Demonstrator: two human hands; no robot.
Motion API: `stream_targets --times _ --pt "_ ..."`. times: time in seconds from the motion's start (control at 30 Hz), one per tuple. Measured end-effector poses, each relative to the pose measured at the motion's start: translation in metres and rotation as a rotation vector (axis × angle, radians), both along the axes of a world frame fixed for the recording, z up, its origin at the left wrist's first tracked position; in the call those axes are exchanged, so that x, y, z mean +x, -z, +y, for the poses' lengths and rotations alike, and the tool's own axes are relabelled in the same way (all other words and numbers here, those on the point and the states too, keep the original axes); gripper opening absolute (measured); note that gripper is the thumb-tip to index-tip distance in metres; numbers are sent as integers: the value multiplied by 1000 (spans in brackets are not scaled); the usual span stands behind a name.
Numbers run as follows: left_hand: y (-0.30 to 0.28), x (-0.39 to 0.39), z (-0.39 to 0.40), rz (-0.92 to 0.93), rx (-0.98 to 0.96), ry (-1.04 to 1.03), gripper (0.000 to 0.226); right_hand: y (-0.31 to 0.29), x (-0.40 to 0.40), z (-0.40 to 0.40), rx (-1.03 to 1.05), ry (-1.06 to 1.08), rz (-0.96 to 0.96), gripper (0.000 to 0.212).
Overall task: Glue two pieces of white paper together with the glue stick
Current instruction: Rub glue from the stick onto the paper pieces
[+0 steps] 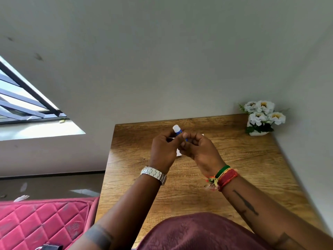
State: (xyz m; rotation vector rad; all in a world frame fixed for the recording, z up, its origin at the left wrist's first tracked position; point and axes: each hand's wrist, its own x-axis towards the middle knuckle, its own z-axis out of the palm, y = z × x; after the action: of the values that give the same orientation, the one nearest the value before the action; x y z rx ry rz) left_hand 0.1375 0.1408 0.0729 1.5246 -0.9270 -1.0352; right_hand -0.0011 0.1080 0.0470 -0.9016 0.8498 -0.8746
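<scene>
Head view: your left hand [163, 149] and right hand [197, 147] both grasp the glue stick [178, 131] above the far part of the wooden table [243, 159] — its white end points up and away, and white paper [179, 152] lies flat beneath your hands, mostly hidden. White flowers [263, 113] in a white pot sit at the far right corner against the grey wall [162, 60] — a barred window [23, 98] is to the left, a pink quilted mattress [41, 221] beside the table.
</scene>
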Motion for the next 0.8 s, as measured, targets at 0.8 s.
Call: stream_targets --times 0.8 --pt "-7 -1 3 -25 18 51 18 14 -9 15 300 -101 -304 22"
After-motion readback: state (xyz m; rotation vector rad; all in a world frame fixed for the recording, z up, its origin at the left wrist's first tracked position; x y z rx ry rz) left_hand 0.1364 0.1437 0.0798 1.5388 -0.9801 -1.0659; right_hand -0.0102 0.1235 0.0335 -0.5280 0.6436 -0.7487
